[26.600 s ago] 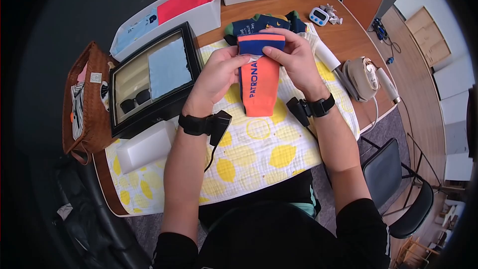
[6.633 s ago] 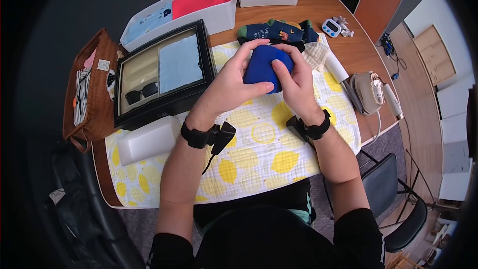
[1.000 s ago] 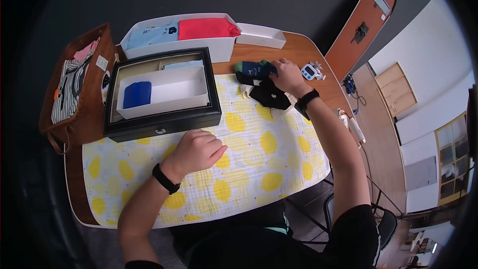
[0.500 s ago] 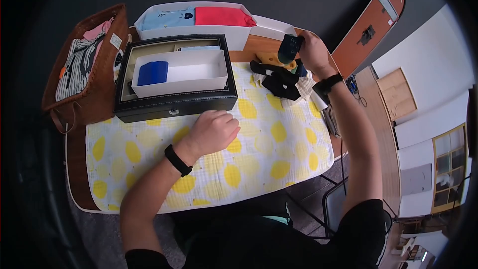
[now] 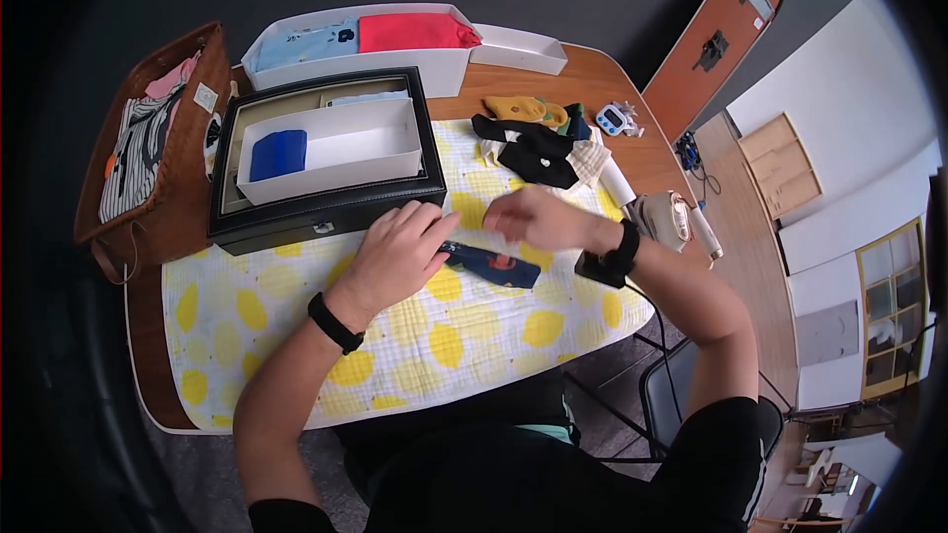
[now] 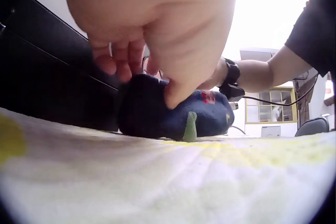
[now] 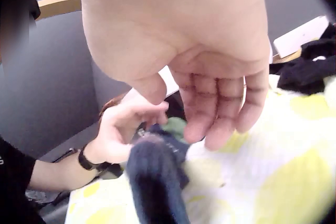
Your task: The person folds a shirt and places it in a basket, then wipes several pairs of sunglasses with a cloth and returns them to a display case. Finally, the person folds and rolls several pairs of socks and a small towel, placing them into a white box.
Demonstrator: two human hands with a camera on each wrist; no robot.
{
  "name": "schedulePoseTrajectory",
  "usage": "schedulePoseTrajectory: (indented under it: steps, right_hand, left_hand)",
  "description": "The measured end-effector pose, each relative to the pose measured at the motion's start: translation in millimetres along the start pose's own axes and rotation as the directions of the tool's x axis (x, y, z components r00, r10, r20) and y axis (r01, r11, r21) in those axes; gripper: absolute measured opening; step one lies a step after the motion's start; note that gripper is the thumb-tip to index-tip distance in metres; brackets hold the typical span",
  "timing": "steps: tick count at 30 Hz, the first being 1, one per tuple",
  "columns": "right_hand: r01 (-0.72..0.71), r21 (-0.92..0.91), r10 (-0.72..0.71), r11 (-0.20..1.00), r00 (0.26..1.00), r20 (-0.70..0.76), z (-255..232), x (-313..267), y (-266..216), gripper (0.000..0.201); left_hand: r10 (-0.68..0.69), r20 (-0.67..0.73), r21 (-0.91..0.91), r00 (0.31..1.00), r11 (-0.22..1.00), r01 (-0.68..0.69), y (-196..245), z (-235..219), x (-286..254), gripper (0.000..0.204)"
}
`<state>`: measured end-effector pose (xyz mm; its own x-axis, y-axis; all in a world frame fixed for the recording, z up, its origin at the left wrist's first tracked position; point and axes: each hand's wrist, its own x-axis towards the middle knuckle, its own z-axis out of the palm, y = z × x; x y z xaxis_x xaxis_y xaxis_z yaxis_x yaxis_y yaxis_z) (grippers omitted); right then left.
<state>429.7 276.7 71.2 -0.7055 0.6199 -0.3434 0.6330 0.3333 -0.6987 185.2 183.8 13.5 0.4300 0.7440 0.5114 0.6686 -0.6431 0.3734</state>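
Observation:
A navy sock point(image 5: 494, 265) with a red figure lies on the lemon-print cloth point(image 5: 474, 336). My left hand point(image 5: 400, 252) pinches its left end; in the left wrist view the thumb presses the sock's fabric point(image 6: 152, 111), and a green patch point(image 6: 190, 127) shows below. Just above the sock's other end hovers my right hand point(image 5: 538, 219), blurred, its fingers loosely bent around nothing. In the right wrist view those fingers point(image 7: 215, 129) hang apart from the sock. A folded blue sock point(image 5: 279, 155) sits at the left of a white box point(image 5: 365, 138).
The white box stands on a black case point(image 5: 326, 227). Black, cream and mustard socks point(image 5: 538, 153) lie heaped behind my right hand, near a timer point(image 5: 610, 119) and a beige steamer point(image 5: 664, 220). A wicker basket point(image 5: 188, 168) of clothes and a long box point(image 5: 395, 79) border the left and back.
My right hand has brought the navy sock from the pile to the cloth and let go; my left hand now holds it. Earlier, an orange-and-blue sock became the blue bundle, now in the white box.

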Motion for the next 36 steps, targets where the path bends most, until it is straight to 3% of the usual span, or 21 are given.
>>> schedulePoseTrajectory:
  steps: [1, 2, 5, 7, 9, 12, 14, 15, 16, 17, 19, 21, 23, 24, 27, 28, 29, 31, 33, 35, 36]
  right_hand:
    - [-0.001, -0.114, -0.011, 0.993, 0.994, -0.105, -14, 7, 15, 0.018]
    - [0.113, -0.260, -0.189, 0.959, 0.938, -0.289, -29, 18, 50, 0.018]
    - [-0.426, -0.489, -0.027, 0.761, 0.732, -0.680, -91, 35, 83, 0.021]
    - [-0.478, -0.465, -0.012, 0.745, 0.688, -0.725, -128, 44, 128, 0.026]
    - [-0.562, -0.319, 0.270, 0.763, 0.725, -0.633, -153, 59, 162, 0.027]
    - [-0.495, -0.242, 0.283, 0.834, 0.762, -0.582, -161, 71, 196, 0.028]
    - [-0.570, -0.607, 0.275, 0.554, 0.813, -0.513, -166, 74, 195, 0.029]
    - [-0.565, -0.609, 0.273, 0.556, 0.816, -0.509, -167, 76, 194, 0.029]
    - [-0.655, -0.406, 0.270, 0.637, 0.683, -0.679, -172, 77, 202, 0.026]
    - [-0.687, -0.179, 0.291, 0.705, 0.510, -0.810, -168, 73, 183, 0.024]
    - [-0.683, -0.148, 0.270, 0.716, 0.466, -0.843, -178, 51, 152, 0.022]
    - [-0.531, -0.135, 0.091, 0.837, 0.377, -0.922, -194, 33, 141, 0.019]
    - [-0.368, -0.206, -0.042, 0.907, 0.408, -0.912, -207, 11, 130, 0.019]
    - [-0.283, -0.127, 0.015, 0.951, 0.453, -0.891, -213, 4, 124, 0.015]
    - [0.004, 0.024, 0.015, 1.000, 0.680, -0.733, -193, -28, 61, 0.014]
    - [0.014, 0.038, 0.018, 0.999, 0.684, -0.730, -178, -37, 39, 0.014]
    - [0.030, 0.046, 0.006, 0.999, 0.777, -0.630, -163, -46, 18, 0.014]
    - [0.091, 0.073, -0.054, 0.993, 0.912, -0.407, -132, -57, -10, 0.021]
    - [0.306, -0.219, -0.355, 0.927, 0.904, -0.239, -101, -57, -20, 0.028]
    - [0.140, 0.176, -0.132, 0.974, 0.990, -0.053, -68, -64, -58, 0.031]
    - [0.308, 0.074, -0.306, 0.949, 0.951, -0.030, -55, -58, -55, 0.031]
  left_hand:
    - [-0.025, 0.080, 0.031, 0.997, 0.999, 0.022, -2, 2, -1, 0.050]
    - [-0.027, 0.081, 0.031, 0.996, 0.999, 0.024, -6, 5, -3, 0.050]
    - [-0.047, 0.148, 0.075, 0.988, 0.997, 0.036, -11, 9, -5, 0.028]
    - [-0.106, 0.140, 0.030, 0.985, 0.994, 0.102, -6, 2, 0, 0.017]
    - [-0.066, 0.063, 0.017, 0.996, 0.998, 0.065, -4, 0, 2, 0.016]
    - [0.035, -0.046, -0.021, 0.998, 0.999, -0.036, -3, -2, 6, 0.017]
    - [0.092, -0.081, -0.044, 0.992, 0.994, -0.096, -5, -2, 3, 0.019]
    - [-0.055, 0.094, -0.148, 0.994, 0.987, 0.069, -7, 0, 0, 0.021]
    - [-0.179, 0.278, -0.220, 0.944, 0.945, 0.244, -9, 2, -2, 0.025]
    - [-0.180, 0.277, -0.218, 0.944, 0.945, 0.244, -12, 5, -4, 0.025]
    - [-0.209, 0.204, -0.351, 0.956, 0.896, 0.271, -17, 8, -4, 0.033]
    - [-0.221, 0.152, -0.353, 0.963, 0.898, 0.262, -13, 3, 2, 0.036]
    - [-0.232, 0.107, -0.357, 0.967, 0.898, 0.255, -12, -1, 7, 0.039]
    - [-0.251, 0.150, -0.387, 0.956, 0.875, 0.290, -14, -4, 8, 0.041]
    - [-0.319, 0.233, -0.433, 0.919, 0.812, 0.391, -9, -11, 7, 0.036]
    - [-0.364, 0.421, -0.398, 0.831, 0.749, 0.530, -10, -16, 7, 0.033]
    - [-0.393, 0.593, -0.330, 0.703, 0.678, 0.657, -11, -22, 5, 0.031]
    - [-0.380, 0.589, -0.394, 0.713, 0.635, 0.664, -18, -15, -12, 0.029]
    - [-0.290, 0.586, -0.510, 0.756, 0.593, 0.623, -23, -15, -26, 0.037]
    - [-0.317, 0.658, -0.433, 0.683, 0.582, 0.688, -27, -17, -31, 0.042]
    - [-0.329, 0.652, -0.524, 0.684, 0.456, 0.719, -31, -11, -35, 0.042]
